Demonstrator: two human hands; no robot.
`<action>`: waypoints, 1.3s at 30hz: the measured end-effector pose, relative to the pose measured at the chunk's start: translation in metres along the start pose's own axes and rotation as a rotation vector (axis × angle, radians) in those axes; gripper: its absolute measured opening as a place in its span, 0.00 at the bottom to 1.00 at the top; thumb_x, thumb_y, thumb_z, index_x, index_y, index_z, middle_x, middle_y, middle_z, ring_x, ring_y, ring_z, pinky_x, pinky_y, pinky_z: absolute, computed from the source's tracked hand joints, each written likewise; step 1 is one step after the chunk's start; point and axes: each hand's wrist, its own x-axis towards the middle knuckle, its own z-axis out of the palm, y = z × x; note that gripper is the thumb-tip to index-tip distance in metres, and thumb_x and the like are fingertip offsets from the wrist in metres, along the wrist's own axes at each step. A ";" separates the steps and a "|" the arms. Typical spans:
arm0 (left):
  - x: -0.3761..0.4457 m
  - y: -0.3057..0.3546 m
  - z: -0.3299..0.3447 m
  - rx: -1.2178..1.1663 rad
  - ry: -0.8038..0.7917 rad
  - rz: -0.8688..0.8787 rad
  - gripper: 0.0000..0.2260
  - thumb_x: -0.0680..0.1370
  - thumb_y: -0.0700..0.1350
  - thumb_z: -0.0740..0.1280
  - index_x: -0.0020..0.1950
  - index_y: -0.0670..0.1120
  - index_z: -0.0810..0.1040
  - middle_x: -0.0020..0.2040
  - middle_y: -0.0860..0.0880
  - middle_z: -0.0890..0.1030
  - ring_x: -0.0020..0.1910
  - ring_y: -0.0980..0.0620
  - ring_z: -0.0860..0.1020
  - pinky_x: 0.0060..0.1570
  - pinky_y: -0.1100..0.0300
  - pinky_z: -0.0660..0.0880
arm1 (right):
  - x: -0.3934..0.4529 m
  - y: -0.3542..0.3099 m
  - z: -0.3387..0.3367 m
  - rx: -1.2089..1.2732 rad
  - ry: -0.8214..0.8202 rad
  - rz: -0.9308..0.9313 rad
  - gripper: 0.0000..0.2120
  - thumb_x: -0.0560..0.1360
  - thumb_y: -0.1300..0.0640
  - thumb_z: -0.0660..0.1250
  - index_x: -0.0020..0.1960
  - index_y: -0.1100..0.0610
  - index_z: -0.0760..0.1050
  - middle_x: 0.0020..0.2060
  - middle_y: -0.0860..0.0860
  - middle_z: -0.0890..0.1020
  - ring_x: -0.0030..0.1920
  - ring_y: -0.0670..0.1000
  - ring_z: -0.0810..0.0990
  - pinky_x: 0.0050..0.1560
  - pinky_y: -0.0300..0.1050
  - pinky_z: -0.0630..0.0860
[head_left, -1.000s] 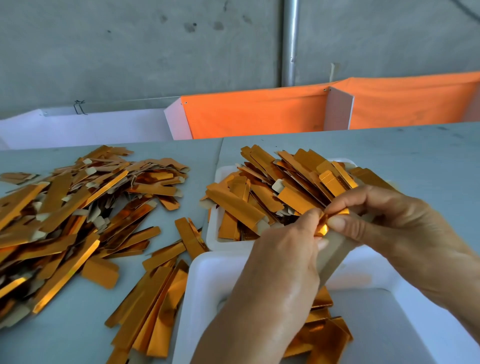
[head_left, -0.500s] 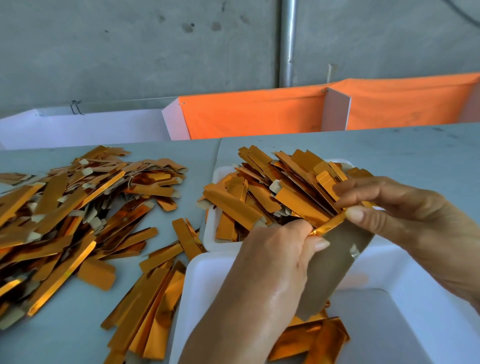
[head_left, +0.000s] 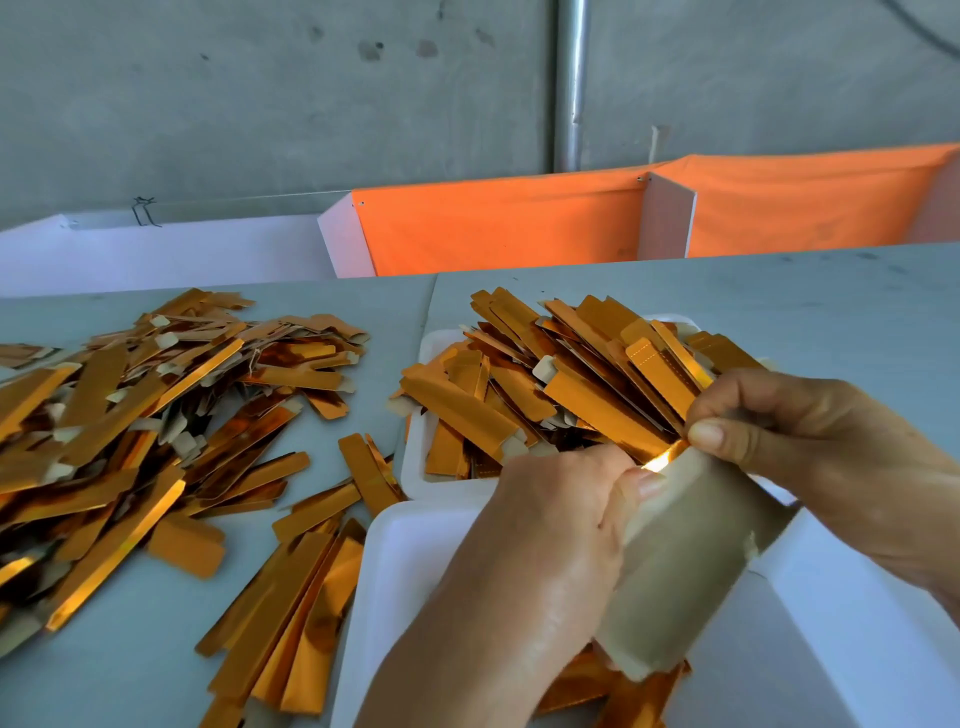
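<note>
Two hands work one flat carton blank (head_left: 691, 561), grey-beige card behind and gold foil in front

Held at five o'clock in view over a white foam tray (head_left: 395, 571), it bows between the left hand (head_left: 561, 519) and right hand (head_left: 810, 441), each pinching its upper edge with thumb and fingertips. It looks light, thin and springy, the foil likely slick and quick to crease, so edges and fold lines are the best hold. A heaped tray (head_left: 415, 467) sits at twelve o'clock, a loose pile (head_left: 130, 415) at nine
</note>
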 end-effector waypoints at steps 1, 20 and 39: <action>0.000 0.000 0.000 0.014 -0.002 0.008 0.13 0.80 0.54 0.55 0.51 0.49 0.76 0.29 0.55 0.68 0.33 0.68 0.72 0.33 0.76 0.67 | 0.000 -0.001 0.000 0.004 0.005 0.004 0.14 0.60 0.40 0.65 0.38 0.48 0.80 0.32 0.44 0.77 0.41 0.52 0.74 0.42 0.49 0.71; 0.001 -0.004 0.002 -0.092 0.083 -0.043 0.12 0.81 0.52 0.58 0.43 0.49 0.77 0.28 0.54 0.69 0.32 0.60 0.70 0.30 0.70 0.65 | -0.005 -0.013 0.012 -0.078 0.011 -0.082 0.09 0.71 0.38 0.66 0.48 0.38 0.79 0.44 0.39 0.82 0.45 0.37 0.78 0.39 0.26 0.73; 0.003 0.011 0.008 -0.379 0.074 -0.237 0.19 0.83 0.47 0.52 0.73 0.59 0.65 0.52 0.39 0.73 0.37 0.59 0.75 0.29 0.76 0.67 | -0.003 -0.008 0.004 0.669 -0.224 0.281 0.36 0.49 0.48 0.85 0.54 0.58 0.82 0.45 0.58 0.83 0.43 0.51 0.84 0.35 0.39 0.79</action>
